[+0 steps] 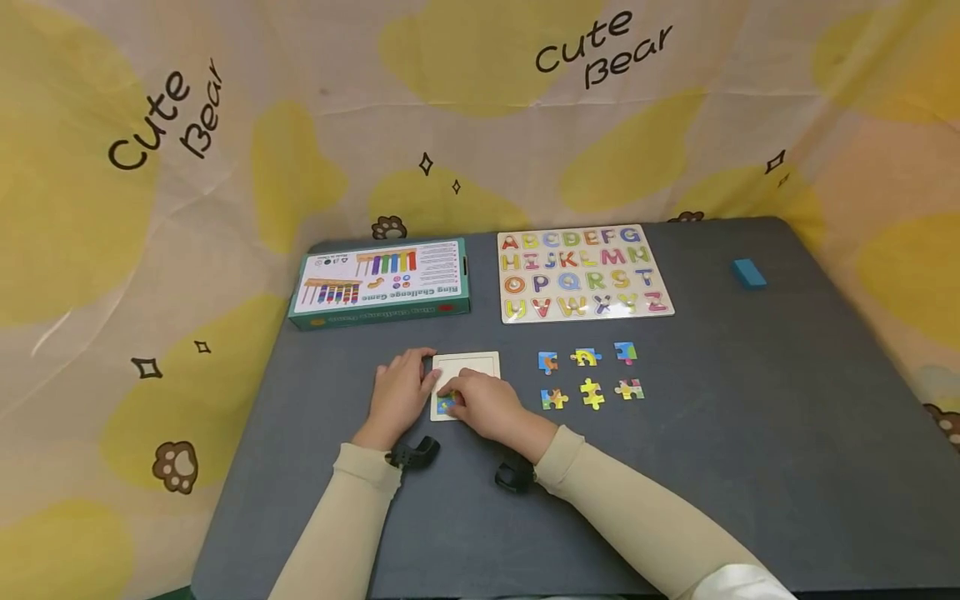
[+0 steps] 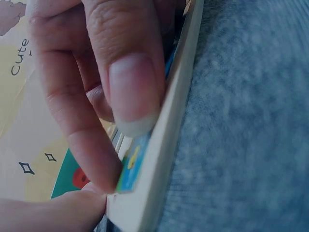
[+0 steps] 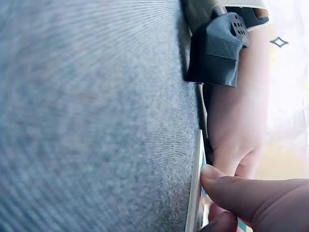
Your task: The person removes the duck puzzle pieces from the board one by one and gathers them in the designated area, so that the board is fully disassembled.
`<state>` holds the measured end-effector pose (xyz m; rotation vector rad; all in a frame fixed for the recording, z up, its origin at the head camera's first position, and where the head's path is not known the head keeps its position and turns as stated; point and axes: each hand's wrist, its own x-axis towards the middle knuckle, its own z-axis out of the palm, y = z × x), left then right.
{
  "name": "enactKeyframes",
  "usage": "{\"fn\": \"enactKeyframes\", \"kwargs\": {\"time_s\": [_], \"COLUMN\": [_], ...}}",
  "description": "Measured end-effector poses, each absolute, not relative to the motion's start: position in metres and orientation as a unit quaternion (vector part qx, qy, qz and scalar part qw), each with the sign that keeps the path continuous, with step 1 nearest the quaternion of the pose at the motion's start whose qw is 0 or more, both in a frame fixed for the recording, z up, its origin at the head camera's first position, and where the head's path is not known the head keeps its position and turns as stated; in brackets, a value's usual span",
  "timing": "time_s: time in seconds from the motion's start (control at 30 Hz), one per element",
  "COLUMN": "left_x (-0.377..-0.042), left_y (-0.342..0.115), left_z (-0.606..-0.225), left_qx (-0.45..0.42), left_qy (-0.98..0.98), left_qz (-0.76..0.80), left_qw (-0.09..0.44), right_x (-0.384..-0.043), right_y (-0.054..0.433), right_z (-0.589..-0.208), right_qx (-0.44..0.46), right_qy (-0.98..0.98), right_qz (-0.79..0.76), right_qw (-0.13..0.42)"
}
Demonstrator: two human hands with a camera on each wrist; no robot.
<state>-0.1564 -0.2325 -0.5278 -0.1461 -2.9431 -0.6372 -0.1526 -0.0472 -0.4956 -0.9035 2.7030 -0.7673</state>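
Note:
A small square wooden puzzle tray [image 1: 467,363] with a pale rim lies flat on the table. In its near left corner is a blue and green puzzle piece [image 1: 446,405], seen close up as the same puzzle piece [image 2: 131,166] in the left wrist view. My right hand [image 1: 487,404] reaches over the tray, its thumb and bent forefinger on that piece. Along the tray's left edge rests my left hand [image 1: 401,390], fingers reaching toward the far corner and thumb against the rim. The right hand hides part of the tray's inside.
Several loose jigsaw pieces [image 1: 592,393] lie in two rows right of the tray. Behind stand a green Ring Challenge Game box [image 1: 378,283] and an alphabet board [image 1: 585,273]. A blue block [image 1: 748,273] sits far right. Patterned cloth [image 1: 480,108] hangs behind the table [image 1: 750,467].

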Motion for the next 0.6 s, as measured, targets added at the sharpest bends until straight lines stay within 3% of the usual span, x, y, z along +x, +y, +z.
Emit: {"fn": "enactKeyframes", "kwargs": {"time_s": [0.37,0.6], "left_x": [-0.1573,-0.1555], "left_y": [-0.2316,-0.2321], "left_z": [-0.5260,-0.5264], "left_qx": [-0.048,-0.047], "left_qy": [-0.974,-0.974], "left_qz": [-0.211,-0.211], "left_qw": [0.064,0.061], "right_x": [-0.1563,-0.1530], "right_y": [-0.0428,-0.0388], "right_z": [-0.4964,-0.5016], "right_qx": [-0.288,-0.259], "right_qy": [0.889,0.856], "right_qz": [-0.338,-0.438], "right_qw": [0.111,0.092]}}
